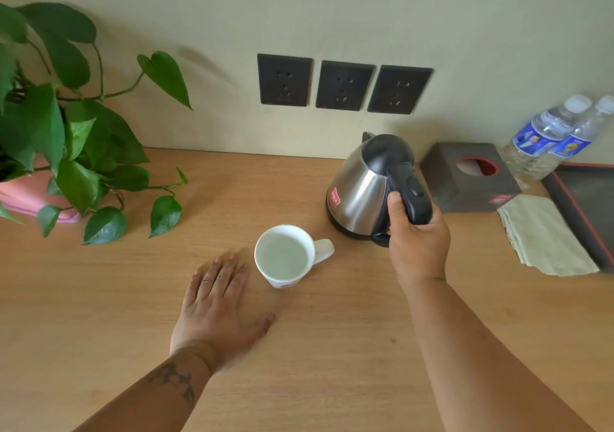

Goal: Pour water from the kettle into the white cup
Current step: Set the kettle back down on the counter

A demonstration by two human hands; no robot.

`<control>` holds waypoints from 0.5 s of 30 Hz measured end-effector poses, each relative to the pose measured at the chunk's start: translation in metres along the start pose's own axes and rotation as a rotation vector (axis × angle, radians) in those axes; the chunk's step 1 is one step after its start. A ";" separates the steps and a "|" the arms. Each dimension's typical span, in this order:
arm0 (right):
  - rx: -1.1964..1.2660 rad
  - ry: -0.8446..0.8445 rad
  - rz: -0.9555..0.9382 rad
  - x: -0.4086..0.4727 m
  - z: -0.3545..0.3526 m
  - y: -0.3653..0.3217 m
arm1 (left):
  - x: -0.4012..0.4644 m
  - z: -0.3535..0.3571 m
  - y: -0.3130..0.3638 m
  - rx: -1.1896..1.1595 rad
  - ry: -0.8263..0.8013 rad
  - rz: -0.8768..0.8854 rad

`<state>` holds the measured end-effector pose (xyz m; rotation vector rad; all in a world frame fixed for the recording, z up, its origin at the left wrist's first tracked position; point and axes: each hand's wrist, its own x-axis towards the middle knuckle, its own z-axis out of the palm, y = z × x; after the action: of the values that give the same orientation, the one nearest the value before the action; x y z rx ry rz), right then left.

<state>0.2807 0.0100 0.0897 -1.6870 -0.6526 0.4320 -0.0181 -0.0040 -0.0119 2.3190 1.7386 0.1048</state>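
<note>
A white cup [285,256] stands on the wooden table [332,348] at the centre, its handle turned right, with clear water inside. The steel kettle [360,188] with a black lid and handle stands upright on the table, right of and behind the cup. My right hand [417,242] is wrapped around the kettle's black handle. My left hand [219,308] lies flat on the table, palm down, fingers spread, just left of the cup and not touching it.
A potted green plant [66,139] in a pink pot fills the left. Three black wall sockets [344,85] sit above the table. At right are a dark tissue box [471,179], a folded cloth [545,237], two water bottles [551,139] and a dark tray [591,205].
</note>
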 end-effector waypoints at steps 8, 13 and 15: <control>-0.411 -0.203 -0.102 0.043 -0.022 0.008 | -0.002 -0.003 0.003 -0.002 -0.010 -0.006; -0.596 -0.062 -0.051 0.057 -0.020 0.010 | -0.002 -0.005 0.004 0.018 -0.026 -0.015; -0.552 -0.026 -0.018 0.058 -0.017 0.013 | -0.001 -0.007 0.004 0.029 -0.032 -0.017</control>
<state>0.3376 0.0322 0.0847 -2.1944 -0.8590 0.2727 -0.0158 -0.0052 -0.0041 2.3135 1.7554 0.0395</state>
